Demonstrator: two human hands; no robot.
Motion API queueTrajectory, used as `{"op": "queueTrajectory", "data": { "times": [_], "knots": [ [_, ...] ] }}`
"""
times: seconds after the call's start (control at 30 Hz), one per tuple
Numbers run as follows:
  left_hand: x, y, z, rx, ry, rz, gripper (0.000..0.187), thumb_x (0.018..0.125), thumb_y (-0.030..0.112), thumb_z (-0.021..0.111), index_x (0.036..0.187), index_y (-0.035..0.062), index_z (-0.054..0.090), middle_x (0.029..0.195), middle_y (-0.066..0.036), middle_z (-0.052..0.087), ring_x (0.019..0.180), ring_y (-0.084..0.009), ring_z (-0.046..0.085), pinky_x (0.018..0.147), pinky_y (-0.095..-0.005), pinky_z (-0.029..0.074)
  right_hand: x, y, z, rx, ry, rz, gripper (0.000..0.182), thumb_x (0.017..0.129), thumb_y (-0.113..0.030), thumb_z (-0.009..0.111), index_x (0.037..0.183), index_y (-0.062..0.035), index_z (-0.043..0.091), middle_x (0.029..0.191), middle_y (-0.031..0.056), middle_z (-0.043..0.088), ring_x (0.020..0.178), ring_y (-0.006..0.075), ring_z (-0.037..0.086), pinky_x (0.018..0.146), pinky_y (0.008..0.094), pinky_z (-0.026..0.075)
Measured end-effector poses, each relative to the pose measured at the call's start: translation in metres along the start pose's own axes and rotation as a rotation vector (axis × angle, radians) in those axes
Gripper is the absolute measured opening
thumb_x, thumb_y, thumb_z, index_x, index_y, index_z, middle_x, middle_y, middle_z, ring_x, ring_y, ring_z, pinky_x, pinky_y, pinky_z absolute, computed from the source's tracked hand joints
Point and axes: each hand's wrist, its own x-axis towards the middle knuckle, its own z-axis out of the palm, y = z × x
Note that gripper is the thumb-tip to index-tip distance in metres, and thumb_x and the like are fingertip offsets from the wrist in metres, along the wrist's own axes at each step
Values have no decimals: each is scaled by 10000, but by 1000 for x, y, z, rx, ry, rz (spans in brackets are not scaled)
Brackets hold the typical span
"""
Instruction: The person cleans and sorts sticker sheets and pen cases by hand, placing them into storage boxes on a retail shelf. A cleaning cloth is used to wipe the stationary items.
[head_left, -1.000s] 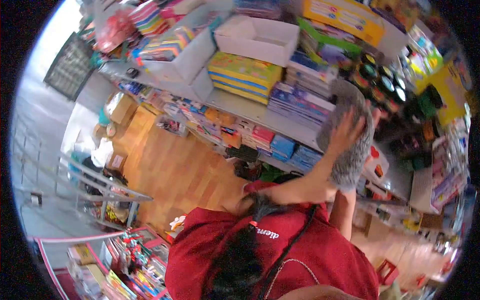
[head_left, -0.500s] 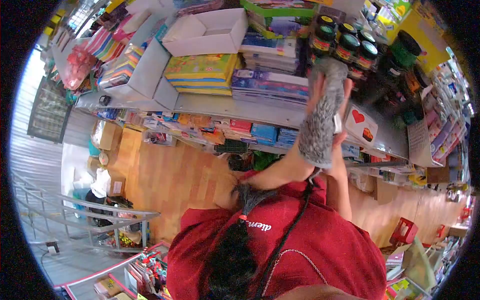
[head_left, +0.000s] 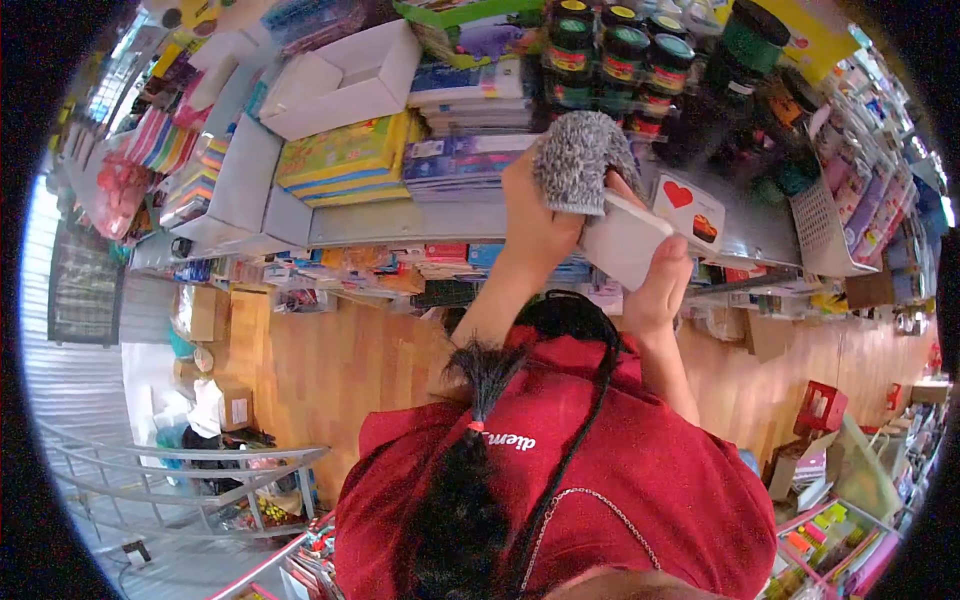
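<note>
My left hand (head_left: 540, 225) is closed on a grey, fuzzy cloth (head_left: 582, 160), which covers most of its fingers. Against the cloth's lower right edge lies a flat white box-like object (head_left: 627, 245). My right hand (head_left: 662, 285) grips that object from the right, with its thumb along the edge. A white card with a red heart and a small red car picture (head_left: 690, 210) is on the shelf just beyond my right hand.
Dark-lidded jars (head_left: 620, 55) stand behind the hands. Left of them are stacked purple packs (head_left: 465, 165), yellow books (head_left: 345, 155) and an open white box (head_left: 345, 80). A white perforated basket (head_left: 830, 230) is at right. Metal railing (head_left: 200, 465) runs at lower left.
The grey cloth has gone from stretched out long to bunched up, and the white object now shows fully between my hands. The view has shifted, so the shelf goods appear further left.
</note>
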Motion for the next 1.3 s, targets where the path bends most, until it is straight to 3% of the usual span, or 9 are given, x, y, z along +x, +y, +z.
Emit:
{"op": "queueTrajectory", "data": {
  "times": [0.2,0.3,0.33,0.37,0.57,0.7,1.1,1.2,1.3],
  "knots": [
    [-4,-19,0,406,-13,130,301,708,154,603,947,-27,579,895,-161,618,804,-253,611,739,-318,455,-5,-4,-46,-346,-1,10,542,938,-393,245,1043,57,529,999,128,562,835,142,516,755,271,421],
    [-10,-33,-29,421,207,31,302,725,121,586,994,-14,566,970,-158,595,884,-261,576,793,-323,433,-37,63,-141,-570,456,17,370,933,-252,336,1064,32,536,1030,136,575,938,172,519,834,291,386],
    [-19,-50,-44,435,399,2,313,735,106,573,1025,-9,553,1016,-157,579,925,-271,555,826,-332,418,-30,53,-146,-555,463,-12,342,927,-227,353,1061,29,536,1027,133,576,946,175,517,839,293,382],
    [-19,-50,-63,541,356,93,332,737,100,571,1049,-7,537,1040,-158,565,944,-277,539,845,-341,403,-23,42,-151,-541,469,-42,315,921,-203,369,1059,26,535,1024,131,577,954,178,515,843,296,379],
    [-36,-52,-123,265,619,-101,352,740,113,567,1070,-2,521,1068,-160,541,970,-285,516,859,-350,387,10,9,-166,-873,-36,-112,296,788,-22,429,1035,-52,591,1066,136,579,1017,271,529,890,325,372],
    [-46,-48,-140,107,704,-193,366,742,121,564,1084,2,511,1086,-161,525,987,-290,500,868,-356,376,8,10,-165,-1012,-329,-43,352,761,10,425,1062,-56,595,1153,93,550,1179,280,416,1021,394,248],
    [-58,-44,-166,-9,780,-283,407,749,147,555,1126,13,480,1140,-164,478,1039,-306,452,896,-374,344,6,12,-170,-1268,-523,4,462,758,-44,459,1209,-139,498,1302,58,418,1283,302,235,1063,460,124],
    [-67,-37,-176,-28,825,-282,417,751,153,552,1137,15,472,1153,-164,466,1052,-310,440,902,-378,335,4,-17,-139,-1030,-291,84,569,706,-87,567,1259,-117,436,1328,80,383,1287,295,233,1059,451,134],
    [-77,-26,-191,-52,870,-271,428,753,159,550,1147,18,464,1167,-165,455,1065,-314,429,909,-382,327,21,-48,-105,-1020,-315,-162,590,670,-83,625,1234,-57,452,1283,118,436,1254,281,314,1017,414,236]
  ]
}}
